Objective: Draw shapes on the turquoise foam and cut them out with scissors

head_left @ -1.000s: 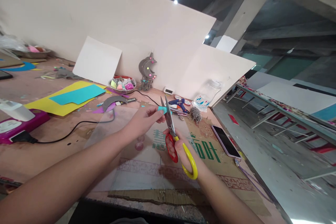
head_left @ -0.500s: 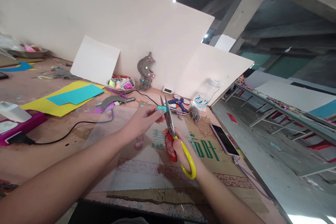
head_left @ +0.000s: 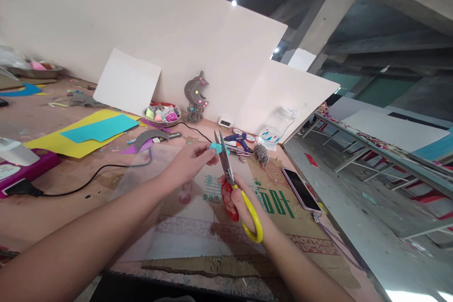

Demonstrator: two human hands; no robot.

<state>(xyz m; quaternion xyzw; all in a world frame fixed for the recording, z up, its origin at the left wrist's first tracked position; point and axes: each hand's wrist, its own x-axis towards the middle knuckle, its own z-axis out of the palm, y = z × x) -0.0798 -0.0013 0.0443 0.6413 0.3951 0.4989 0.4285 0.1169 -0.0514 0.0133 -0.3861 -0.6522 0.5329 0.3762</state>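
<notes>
- In the head view, the left hand [head_left: 198,158] is closed at the fingers, which pinch a small turquoise piece [head_left: 215,147] above the tabletop [head_left: 67,217]; the piece lies between the partly open blades of the scissors [head_left: 227,169].
- The right hand [head_left: 240,198] has its fingers wrapped in and around the scissors' red and yellow handles; the blades point away from the wearer.
- Beneath the hands, a translucent sheet [head_left: 138,203] partly covers printed cardboard [head_left: 311,229]; a phone [head_left: 302,190] rests near the cardboard's right edge.
- Beyond the hands are a blue glue gun [head_left: 240,140], a bundle of gray twine [head_left: 261,153] and a clear jar [head_left: 278,127]; a gray crescent ornament [head_left: 193,92] stands against the partition [head_left: 226,47].
- On the left, a turquoise sheet [head_left: 101,129] overlaps a yellow sheet [head_left: 78,151]; a bowl [head_left: 163,122] of colorful packets sits beside a leaning white board [head_left: 127,80]; a magenta power strip [head_left: 46,163] is nearer the wearer.
</notes>
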